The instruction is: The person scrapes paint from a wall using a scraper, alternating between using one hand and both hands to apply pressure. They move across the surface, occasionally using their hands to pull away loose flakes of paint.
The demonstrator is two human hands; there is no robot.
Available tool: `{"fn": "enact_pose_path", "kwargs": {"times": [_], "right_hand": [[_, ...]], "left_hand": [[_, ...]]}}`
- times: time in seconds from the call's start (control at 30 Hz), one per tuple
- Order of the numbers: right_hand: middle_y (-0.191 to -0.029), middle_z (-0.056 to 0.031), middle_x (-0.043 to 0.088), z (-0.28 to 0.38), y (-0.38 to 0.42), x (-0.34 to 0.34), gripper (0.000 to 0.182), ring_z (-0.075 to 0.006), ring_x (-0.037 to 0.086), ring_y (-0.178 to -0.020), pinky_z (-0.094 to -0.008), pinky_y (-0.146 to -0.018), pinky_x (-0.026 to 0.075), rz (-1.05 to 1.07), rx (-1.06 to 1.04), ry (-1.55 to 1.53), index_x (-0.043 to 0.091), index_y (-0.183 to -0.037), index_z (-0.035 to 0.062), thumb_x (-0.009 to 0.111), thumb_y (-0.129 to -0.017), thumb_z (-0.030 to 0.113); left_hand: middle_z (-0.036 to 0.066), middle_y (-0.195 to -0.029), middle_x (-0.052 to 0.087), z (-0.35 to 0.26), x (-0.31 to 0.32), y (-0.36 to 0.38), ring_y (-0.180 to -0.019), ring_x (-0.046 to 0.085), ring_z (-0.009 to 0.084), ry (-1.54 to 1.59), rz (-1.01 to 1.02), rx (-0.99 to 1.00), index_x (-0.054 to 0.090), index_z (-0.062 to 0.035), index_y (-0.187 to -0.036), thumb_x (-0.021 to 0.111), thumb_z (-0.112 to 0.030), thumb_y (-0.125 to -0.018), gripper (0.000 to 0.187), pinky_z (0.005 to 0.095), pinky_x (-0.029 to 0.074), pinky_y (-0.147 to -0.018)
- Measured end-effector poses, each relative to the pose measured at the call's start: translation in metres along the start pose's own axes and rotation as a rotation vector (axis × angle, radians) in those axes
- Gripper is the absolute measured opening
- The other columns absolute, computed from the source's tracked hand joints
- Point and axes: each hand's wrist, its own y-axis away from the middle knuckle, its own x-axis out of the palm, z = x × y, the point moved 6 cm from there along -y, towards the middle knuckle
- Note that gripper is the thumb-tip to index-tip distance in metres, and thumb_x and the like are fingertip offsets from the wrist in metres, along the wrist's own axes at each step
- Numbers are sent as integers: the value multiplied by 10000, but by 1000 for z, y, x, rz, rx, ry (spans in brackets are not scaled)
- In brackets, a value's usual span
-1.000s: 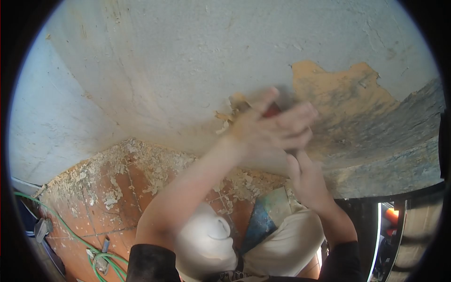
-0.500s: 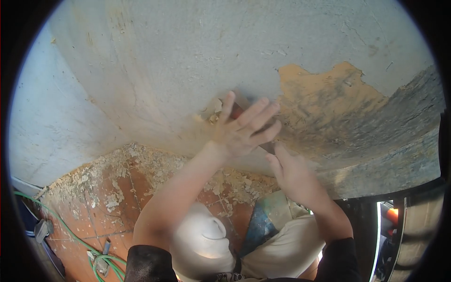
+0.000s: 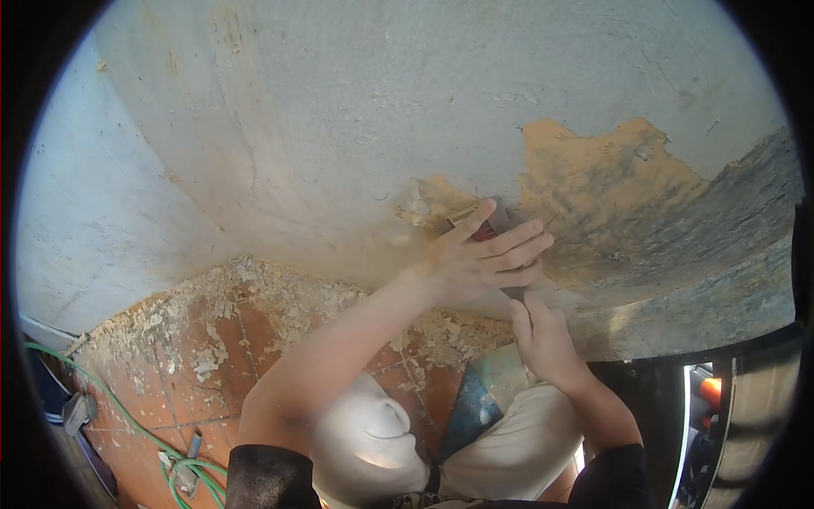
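Observation:
A scraper (image 3: pixel 484 231) with a wide metal blade and a red marking lies against the painted wall (image 3: pixel 339 110). My right hand (image 3: pixel 547 338) is closed around its handle end, low and to the right. Over the blade, my left hand (image 3: pixel 483 263) lies with its fingers stretched out and apart, pressing on it. These fingers hide much of the tool. Beside the blade's upper left is a small tan patch (image 3: pixel 439 193) with a loose paint flake (image 3: pixel 415 208). To the right spreads a larger bare tan patch (image 3: pixel 585 165), dark and rough lower down.
Paint flakes (image 3: pixel 208 360) litter the terracotta tile floor (image 3: pixel 140 390) along the wall's foot. A green hose (image 3: pixel 114 399) coils at lower left. A blue-stained board (image 3: pixel 475 403) lies by my legs. Dark framing and an orange object (image 3: pixel 710 390) are at right.
Both hands and the scraper have moved right and slightly down along the wall. More of the small tan patch now shows at the left of the blade.

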Motion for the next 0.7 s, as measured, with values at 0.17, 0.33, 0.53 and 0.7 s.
{"fn": "enact_pose_path", "kwargs": {"times": [0.17, 0.33, 0.53, 0.7], "right_hand": [[-707, -290, 583, 7, -10, 14, 306, -484, 603, -698, -504, -570, 449, -50, -12, -73, 534, -1173, -56, 529, -998, 195], [-716, -289, 587, -6, 5, 8, 314, -484, 597, -688, -496, -579, 449, -16, 92, -89, 527, -1174, -65, 517, -1002, 199], [-717, -278, 592, -12, -3, 9, 275, -479, 596, -682, -489, -586, 450, -37, 1, -83, 542, -1115, -51, 505, -1006, 198], [-734, -278, 602, 4, -13, -7, 255, -478, 603, -697, -510, -602, 451, 102, 73, -118, 564, -1117, -13, 514, -1004, 209]], "left_hand": [[-66, -1496, 415, 18, -5, 8, -1398, 379, 141, 2, -131, -156, 511, -351, -1258, 527, -398, -950, 313, 578, 155, -1206], [-83, -1489, 422, 14, -7, -5, -1388, 394, 123, 82, -46, -1, 529, -361, -1215, 561, -337, -921, 297, 567, 165, -1210], [-67, -1474, 426, 11, -1, -9, -1418, 345, 133, 10, -121, -69, 494, -265, -1092, 580, -237, -902, 211, 564, 175, -1212], [-87, -1493, 420, 22, -12, -8, -1378, 409, 130, 16, -54, -87, 545, -337, -1122, 615, -383, -914, 224, 558, 158, -1210]]}}
